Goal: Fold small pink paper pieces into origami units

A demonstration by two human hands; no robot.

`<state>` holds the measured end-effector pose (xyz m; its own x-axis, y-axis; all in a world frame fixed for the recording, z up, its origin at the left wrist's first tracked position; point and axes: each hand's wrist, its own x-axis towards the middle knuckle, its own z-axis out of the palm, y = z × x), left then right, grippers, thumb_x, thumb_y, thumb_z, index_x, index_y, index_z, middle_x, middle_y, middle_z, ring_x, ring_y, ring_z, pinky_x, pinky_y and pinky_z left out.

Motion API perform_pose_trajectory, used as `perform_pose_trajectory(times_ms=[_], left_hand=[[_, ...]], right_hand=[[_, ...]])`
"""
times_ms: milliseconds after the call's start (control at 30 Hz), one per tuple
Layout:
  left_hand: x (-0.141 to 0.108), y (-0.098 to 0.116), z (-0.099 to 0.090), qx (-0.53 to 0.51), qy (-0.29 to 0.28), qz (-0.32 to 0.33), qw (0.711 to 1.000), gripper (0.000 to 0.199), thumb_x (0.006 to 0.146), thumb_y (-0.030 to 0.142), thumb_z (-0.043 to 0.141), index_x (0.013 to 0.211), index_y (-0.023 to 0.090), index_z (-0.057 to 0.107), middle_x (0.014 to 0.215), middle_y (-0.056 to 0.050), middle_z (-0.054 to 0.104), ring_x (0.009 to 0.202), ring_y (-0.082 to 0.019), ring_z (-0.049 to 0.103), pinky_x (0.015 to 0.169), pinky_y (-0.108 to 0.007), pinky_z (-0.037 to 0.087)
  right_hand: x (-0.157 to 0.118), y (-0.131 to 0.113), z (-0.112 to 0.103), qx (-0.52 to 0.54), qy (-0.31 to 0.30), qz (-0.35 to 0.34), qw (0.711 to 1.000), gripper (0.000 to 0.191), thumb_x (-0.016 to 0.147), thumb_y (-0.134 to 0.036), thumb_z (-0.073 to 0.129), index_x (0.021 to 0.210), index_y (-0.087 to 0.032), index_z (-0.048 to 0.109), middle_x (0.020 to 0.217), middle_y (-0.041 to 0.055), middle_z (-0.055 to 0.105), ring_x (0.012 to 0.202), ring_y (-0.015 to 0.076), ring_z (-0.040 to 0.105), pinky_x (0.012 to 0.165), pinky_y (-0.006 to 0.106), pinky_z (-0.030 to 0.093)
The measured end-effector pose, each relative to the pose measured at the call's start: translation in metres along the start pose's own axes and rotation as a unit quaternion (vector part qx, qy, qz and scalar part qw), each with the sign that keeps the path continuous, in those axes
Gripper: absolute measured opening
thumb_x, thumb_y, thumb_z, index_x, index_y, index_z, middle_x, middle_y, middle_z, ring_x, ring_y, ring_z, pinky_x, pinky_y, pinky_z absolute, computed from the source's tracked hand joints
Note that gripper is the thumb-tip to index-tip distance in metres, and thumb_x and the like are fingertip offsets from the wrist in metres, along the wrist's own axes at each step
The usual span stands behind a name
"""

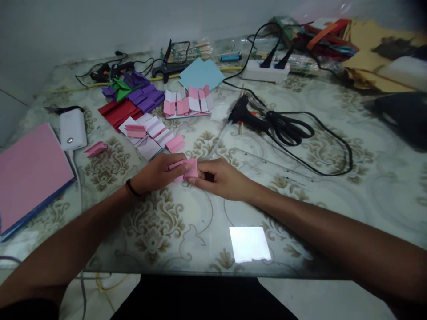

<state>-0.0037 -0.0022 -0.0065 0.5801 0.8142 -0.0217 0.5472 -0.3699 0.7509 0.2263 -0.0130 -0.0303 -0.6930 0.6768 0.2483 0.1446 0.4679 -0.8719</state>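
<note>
The left hand [162, 172] has its grip closed on a piece of folded pink paper [193, 166], with the thumb lying across the front of it and the fingers mostly out of sight behind. The right hand [227, 180] meets the same paper at its right edge. Its grip is nearly closed: thumb and fingers come together at the paper, while a small dark gap shows between them farther back. How the right fingertips sit behind the paper is hidden. The pink paper is held between the two hands, near the middle of the desk [207, 222], and a dark band [132, 188] circles the left wrist.

Just beyond the left hand lies a group of white and pink folded papers [156, 127]. Behind it are red paper [118, 112], purple paper [147, 97] and a bit of green paper [120, 90]. A second pink and white set [194, 105] lies to the right of the purple, with light blue sheets [202, 73] behind it. A lone pink piece [96, 149] rests left of the hands, near a white power bank [73, 129] with a cable plugged in.

Beyond the right hand, a black glue gun [245, 112] lies beside black-handled scissors [290, 129]. A clear ruler [273, 165] lies flat nearer the right forearm. Farther back, a white power strip [265, 72] holds two black plugs [282, 63].
</note>
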Motion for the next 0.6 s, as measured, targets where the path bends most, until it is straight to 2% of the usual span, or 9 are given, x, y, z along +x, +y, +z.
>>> perform_pose_trajectory(times_ms=[600], left_hand=[[-0.0003,-0.0011,0.0001,-0.007,0.0,0.0,1.0,0.036,0.099,0.042,0.051,0.073,0.017,0.052,0.067,0.004,0.048,0.065,-0.011,0.044,0.063,-0.027,0.034]], right_hand=[[0.0006,-0.0036,-0.0003,-0.005,-0.002,0.02,1.0,0.034,0.103,-0.034,0.06,0.075,-0.017,0.052,0.064,-0.0069,0.037,0.059,0.0074,0.034,0.058,0.022,0.029]])
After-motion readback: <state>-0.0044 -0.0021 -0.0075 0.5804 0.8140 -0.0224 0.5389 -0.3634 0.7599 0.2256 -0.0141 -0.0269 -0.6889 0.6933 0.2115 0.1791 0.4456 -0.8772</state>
